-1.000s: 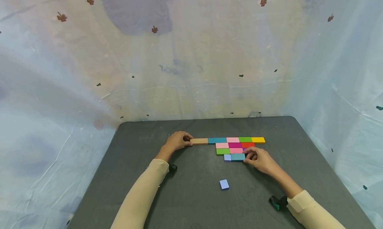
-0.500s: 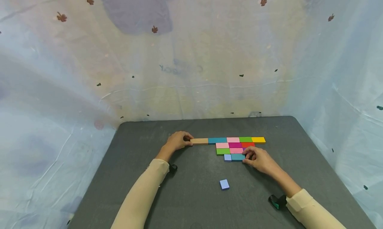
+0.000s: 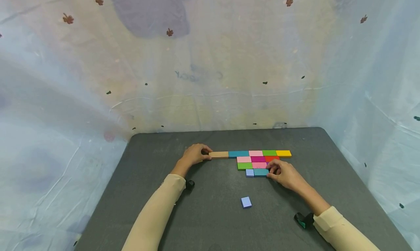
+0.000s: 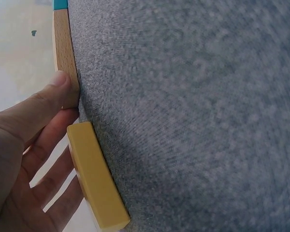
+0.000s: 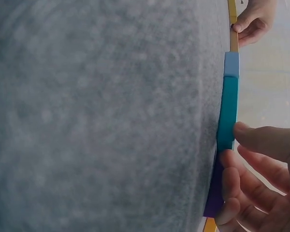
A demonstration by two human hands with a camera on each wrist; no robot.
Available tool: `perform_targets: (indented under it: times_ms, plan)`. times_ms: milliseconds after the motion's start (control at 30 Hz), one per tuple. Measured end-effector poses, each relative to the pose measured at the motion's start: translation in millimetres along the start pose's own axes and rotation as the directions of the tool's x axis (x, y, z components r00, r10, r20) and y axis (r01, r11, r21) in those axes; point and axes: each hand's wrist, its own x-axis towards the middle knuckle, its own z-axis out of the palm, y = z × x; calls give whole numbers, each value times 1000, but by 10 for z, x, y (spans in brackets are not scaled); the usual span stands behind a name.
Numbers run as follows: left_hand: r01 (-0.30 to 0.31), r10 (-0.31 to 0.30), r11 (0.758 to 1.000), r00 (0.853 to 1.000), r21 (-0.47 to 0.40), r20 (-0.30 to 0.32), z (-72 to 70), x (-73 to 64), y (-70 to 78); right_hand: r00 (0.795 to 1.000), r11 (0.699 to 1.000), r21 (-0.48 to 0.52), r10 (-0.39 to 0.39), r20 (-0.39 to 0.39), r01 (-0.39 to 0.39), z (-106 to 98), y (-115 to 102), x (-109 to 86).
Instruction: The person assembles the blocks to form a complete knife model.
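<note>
At the left end of the top row, my left hand (image 3: 194,154) pinches the end of a bare wooden block (image 3: 219,155) between thumb and index finger. A yellow block (image 4: 97,176), hidden in the head view, lies beside its other fingers. My right hand (image 3: 286,174) pinches the right end of a teal block (image 3: 260,173) in the bottom row. A light blue square block (image 3: 249,173) adjoins that block's left end. Under the right fingers lies a purple block (image 5: 214,188), mostly covered in the head view.
Flat rows of pink (image 3: 255,153), green, magenta, red and yellow blocks (image 3: 283,153) lie together on the dark grey table (image 3: 203,214). A single light blue square block (image 3: 246,202) sits apart, nearer the front. Plastic sheeting (image 3: 210,108) stands behind and at both sides.
</note>
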Motion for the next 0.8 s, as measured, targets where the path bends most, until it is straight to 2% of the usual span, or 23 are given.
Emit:
perform_targets:
  times_ms: [367,800]
  plan:
    - [1,-1,1000,1000,2,-6,0,-3,5,997,994,-98,-48,-57,43,9,-92,54]
    - [-11,11,1000,1000,-6,-18,-3,-14,-4,987,982,-104,-158,-11,156,106,-193,171]
